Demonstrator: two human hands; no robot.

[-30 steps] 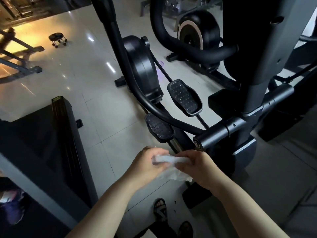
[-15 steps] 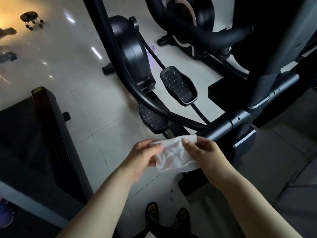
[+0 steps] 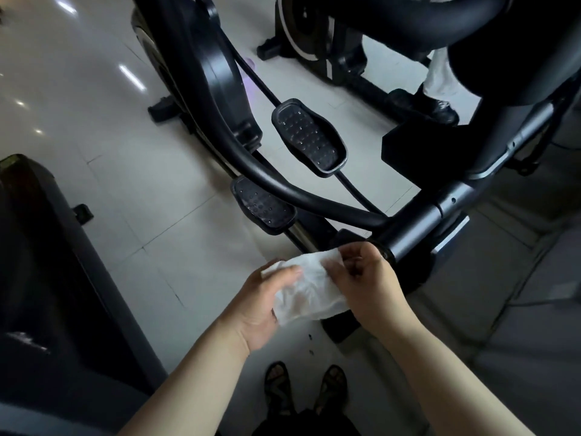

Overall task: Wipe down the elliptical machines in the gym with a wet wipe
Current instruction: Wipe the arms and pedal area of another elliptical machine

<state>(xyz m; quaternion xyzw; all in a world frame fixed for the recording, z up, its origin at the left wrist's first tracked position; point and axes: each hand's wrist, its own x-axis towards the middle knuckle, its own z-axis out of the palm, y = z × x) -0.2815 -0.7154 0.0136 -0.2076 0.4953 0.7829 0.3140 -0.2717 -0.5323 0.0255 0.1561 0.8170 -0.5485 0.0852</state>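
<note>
A white wet wipe (image 3: 309,289) is spread between my two hands just in front of the black elliptical machine (image 3: 418,221). My left hand (image 3: 267,302) holds the wipe's left edge with thumb over it. My right hand (image 3: 366,284) pinches the wipe's upper right edge, right beside the end of the machine's dark crossbar (image 3: 405,237). Two black studded pedals, the far pedal (image 3: 309,141) and the near pedal (image 3: 264,206), sit beyond my hands, with a curved black handle arm (image 3: 270,177) sweeping between them.
A dark treadmill deck (image 3: 47,262) fills the left side. A second elliptical (image 3: 301,29) stands behind, with another person's shoe and trouser leg (image 3: 437,89) beside it. My sandalled feet (image 3: 305,388) stand on pale floor tiles; grey matting (image 3: 503,309) lies on the right.
The bunched wipe has been pulled open into a flat sheet between my hands. The view has tilted downward and closer to the machine's crossbar.
</note>
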